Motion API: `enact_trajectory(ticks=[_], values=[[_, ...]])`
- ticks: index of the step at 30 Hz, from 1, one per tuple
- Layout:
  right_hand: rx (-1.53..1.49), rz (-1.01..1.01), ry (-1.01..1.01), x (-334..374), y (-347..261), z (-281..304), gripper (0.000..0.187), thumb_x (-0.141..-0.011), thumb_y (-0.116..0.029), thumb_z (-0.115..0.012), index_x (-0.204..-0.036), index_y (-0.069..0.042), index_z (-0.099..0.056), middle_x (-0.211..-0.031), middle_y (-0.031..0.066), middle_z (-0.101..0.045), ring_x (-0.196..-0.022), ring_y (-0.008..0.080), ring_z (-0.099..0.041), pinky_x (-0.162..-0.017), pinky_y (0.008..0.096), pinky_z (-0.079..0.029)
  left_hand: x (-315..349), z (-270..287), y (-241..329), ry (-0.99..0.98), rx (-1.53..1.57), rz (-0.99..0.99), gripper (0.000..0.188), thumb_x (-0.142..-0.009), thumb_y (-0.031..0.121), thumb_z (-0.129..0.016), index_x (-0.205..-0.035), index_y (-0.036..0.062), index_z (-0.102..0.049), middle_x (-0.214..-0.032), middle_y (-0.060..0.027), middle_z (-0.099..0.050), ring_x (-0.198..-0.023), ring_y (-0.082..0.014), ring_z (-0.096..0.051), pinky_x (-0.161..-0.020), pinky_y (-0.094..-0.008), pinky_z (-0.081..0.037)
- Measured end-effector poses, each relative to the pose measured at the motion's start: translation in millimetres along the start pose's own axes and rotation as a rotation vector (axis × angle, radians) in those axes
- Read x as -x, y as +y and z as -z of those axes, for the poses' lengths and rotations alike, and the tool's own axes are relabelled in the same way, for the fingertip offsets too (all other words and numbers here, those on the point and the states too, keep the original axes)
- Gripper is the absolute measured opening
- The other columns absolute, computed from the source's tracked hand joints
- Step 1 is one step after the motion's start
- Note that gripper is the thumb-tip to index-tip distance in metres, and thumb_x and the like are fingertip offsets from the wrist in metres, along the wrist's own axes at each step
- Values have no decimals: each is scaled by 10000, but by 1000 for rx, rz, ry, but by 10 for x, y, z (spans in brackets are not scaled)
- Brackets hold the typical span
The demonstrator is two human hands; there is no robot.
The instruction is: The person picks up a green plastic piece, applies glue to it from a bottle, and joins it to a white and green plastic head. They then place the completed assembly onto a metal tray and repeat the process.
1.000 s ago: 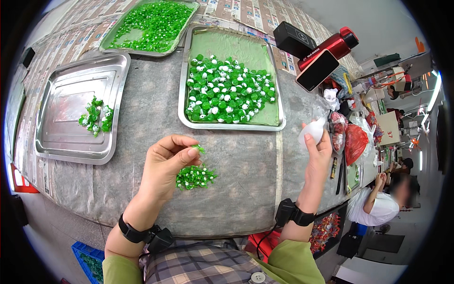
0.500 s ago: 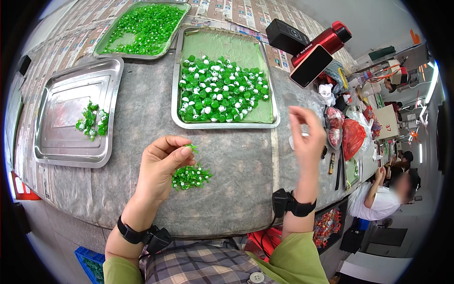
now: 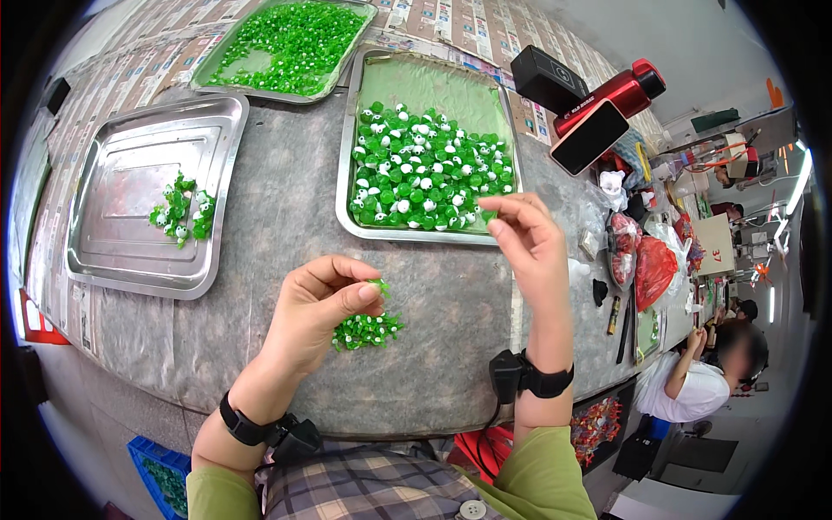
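My left hand (image 3: 325,303) pinches a small green plastic piece (image 3: 382,287) between thumb and forefinger, above the grey table cover. Just under it lies a little heap of green and white pieces (image 3: 368,331). Over the near right corner of a metal tray (image 3: 407,233), my right hand (image 3: 530,243) has thumb and forefinger closed on a green bead (image 3: 488,215), mostly covered by the fingers. Many round green and white beads (image 3: 425,165) fill that tray's nearer part. At the left, a second metal tray (image 3: 113,234) carries a few joined green clusters (image 3: 180,208).
A third tray (image 3: 208,82) of small green pieces stands at the back. Far right are a black box (image 3: 548,76), a red bottle (image 3: 620,91), a phone (image 3: 589,137) and a red plastic bag (image 3: 656,270). A person in white (image 3: 685,386) sits at the right.
My right hand has moved left to the bead tray's near corner, and a green bead now shows at its fingertips. The left hand keeps its pinch. The whole view has shifted slightly.
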State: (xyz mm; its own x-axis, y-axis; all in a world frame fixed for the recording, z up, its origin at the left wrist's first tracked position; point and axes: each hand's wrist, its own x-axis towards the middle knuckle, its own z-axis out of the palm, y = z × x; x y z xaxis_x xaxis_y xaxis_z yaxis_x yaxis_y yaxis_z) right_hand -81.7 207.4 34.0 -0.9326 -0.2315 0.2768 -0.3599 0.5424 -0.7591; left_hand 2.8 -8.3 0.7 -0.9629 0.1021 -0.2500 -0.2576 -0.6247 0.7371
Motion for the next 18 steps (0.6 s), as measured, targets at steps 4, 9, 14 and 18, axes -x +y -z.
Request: enact_trajectory(ticks=[4, 9, 14, 18], values=[[-641, -245, -249, 261, -229, -214, 163, -752, -8, -567, -914, -17, -567, -812, -6, -508, -692, 70, -503, -637, 196, -404, -4, -10, -51, -134, 88, 98, 118, -750, 65, -596, -849, 16, -555, -770, -73, -593, -712, -143, -587, -647, -254, -488], [-909, -376, -381, 392, -251, -437, 184, -767, -41, -577, -943, -7, -530, -856, 18, -557, -788, 64, -530, -690, 188, -425, -12, -44, -79, -120, 188, 96, 115, -767, 67, -573, -867, 20, -541, -807, -87, -594, -741, -164, -594, -672, -278, -502], [-898, -376, -350, 449, -280, -440, 182, -761, -35, -582, -937, -2, -551, -855, 30, -578, -782, 76, -549, -695, 194, -437, -21, -28, -85, -115, 169, 96, 118, -777, 74, -563, -881, 26, -538, -811, -82, -590, -748, -162, -595, -669, -275, -504], [-887, -362, -340, 463, -321, -419, 193, -756, -31, -585, -945, 6, -569, -876, 56, -595, -790, 89, -563, -699, 198, -447, -19, 8, -90, -108, 183, 108, 122, -782, 75, -557, -890, 23, -533, -806, -76, -588, -749, -161, -596, -661, -269, -506]])
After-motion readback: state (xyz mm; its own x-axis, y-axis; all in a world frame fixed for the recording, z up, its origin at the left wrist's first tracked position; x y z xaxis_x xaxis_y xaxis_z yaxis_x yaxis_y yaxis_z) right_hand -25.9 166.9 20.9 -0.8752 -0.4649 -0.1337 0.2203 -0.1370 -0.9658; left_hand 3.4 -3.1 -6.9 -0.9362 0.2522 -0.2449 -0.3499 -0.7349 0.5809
